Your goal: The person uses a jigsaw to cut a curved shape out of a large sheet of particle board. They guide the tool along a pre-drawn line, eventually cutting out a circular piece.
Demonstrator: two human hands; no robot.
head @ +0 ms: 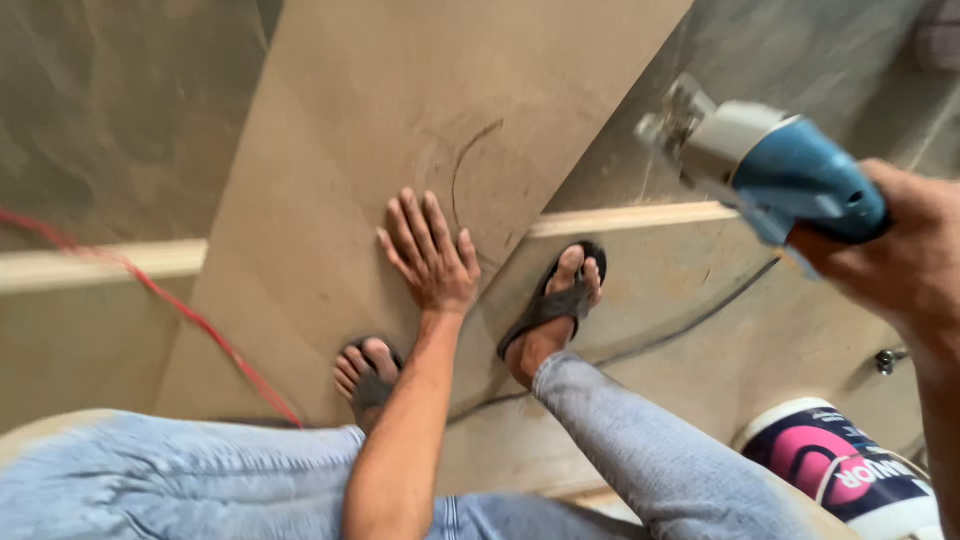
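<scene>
Left hand flat on board; right hand gripping a blue power tool.

The left hand (430, 258) lies open, fingers spread, palm down on the tan board (400, 120), which rests on the floor and runs out of frame at the top. The right hand (905, 255) is closed around the blue power tool (775, 165), raised at upper right, well apart from the board; its fingers are partly hidden behind the housing and the working end is blurred. 2 sandalled feet show: the left foot (368, 372) on the board, the right foot (555, 305) just beside its edge. A red cable (180, 310) crosses the floor at left. A printed bucket (850, 470) is cut off at lower right.
</scene>
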